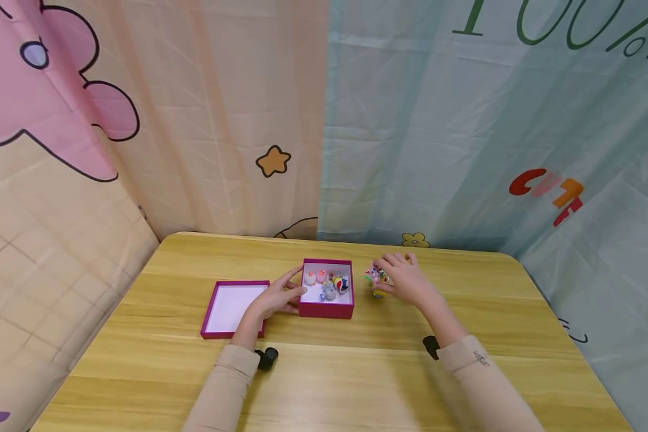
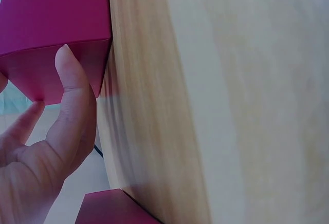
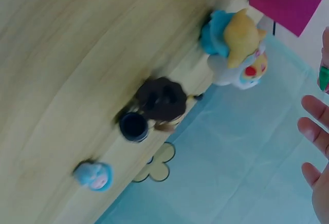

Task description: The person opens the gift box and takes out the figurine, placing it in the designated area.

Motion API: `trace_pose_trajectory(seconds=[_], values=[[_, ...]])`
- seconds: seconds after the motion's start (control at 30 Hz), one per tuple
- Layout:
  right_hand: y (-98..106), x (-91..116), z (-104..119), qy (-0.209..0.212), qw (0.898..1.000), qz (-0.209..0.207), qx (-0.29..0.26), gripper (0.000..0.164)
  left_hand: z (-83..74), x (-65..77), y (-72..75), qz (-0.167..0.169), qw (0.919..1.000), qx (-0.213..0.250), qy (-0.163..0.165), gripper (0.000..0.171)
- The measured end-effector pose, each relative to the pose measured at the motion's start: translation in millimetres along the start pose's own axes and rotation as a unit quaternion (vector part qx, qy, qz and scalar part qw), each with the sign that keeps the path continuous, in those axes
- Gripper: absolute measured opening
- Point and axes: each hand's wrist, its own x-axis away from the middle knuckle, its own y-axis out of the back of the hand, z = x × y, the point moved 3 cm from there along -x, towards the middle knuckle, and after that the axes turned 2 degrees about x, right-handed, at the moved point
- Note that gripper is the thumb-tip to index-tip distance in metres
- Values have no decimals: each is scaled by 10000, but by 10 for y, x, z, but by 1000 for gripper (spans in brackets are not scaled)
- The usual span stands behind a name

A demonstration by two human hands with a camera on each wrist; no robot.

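Head view, from the left: a pink cartoon shape (image 1: 75,72) is printed on creased peach cloth (image 1: 248,78), and below it a shallow, square-cornered lid (image 1: 237,307) lies on the table (image 1: 329,378), its white inside facing up within a magenta rim. The table is smooth, with pale yellow wood grain. Next I see the left hand (image 1: 275,298), fingers spread and fairly straight, tips touching the left side of the box (image 1: 326,310); the left wrist view shows the thumb tip at an edge of that smooth magenta wall. The box stands upright and open, deeper than the lid, white-lined. Inside, left to right, sit two rounded pale-pink toys (image 1: 321,276), a lumpy grey-blue toy (image 1: 328,291) and a glossy red, yellow and blue toy (image 1: 341,284). Just right of the box, the right hand (image 1: 407,282) curls its fingers and thumb around a small multicoloured toy (image 1: 377,275), largely covered by the fingers. Behind hangs wrinkled pale-blue cloth (image 1: 410,120). Right wrist view, left to right again: a small, round blue toy (image 3: 94,176), a scalloped brown toy (image 3: 163,99) beside a dark cup shape (image 3: 133,126), and a chubby yellow-and-blue toy (image 3: 241,36), all somewhat blurred.
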Motion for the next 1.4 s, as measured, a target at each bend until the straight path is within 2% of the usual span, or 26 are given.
trace_pose_trajectory(seconds=[0.3, 0.57, 0.87, 1.2, 1.4], values=[[25, 255, -248, -191, 9995, -243, 102, 42, -1, -8, -3, -9, 10000, 23, 29, 64], [34, 487, -517, -659, 9978, -4, 39, 45, 0, -2, -1, -5, 10000, 77, 40, 64], [-20, 752, -787, -1305, 9912, 204, -59, 46, -1, -4, 1, -25, 9999, 98, 47, 65], [-160, 947, -1019, -1703, 9838, 511, -213, 51, 2, -9, -2, -92, 9999, 91, 86, 63], [-248, 1071, -1121, -1927, 9782, 674, -382, 53, 1, -3, -1, 24, 10000, 56, 23, 64]])
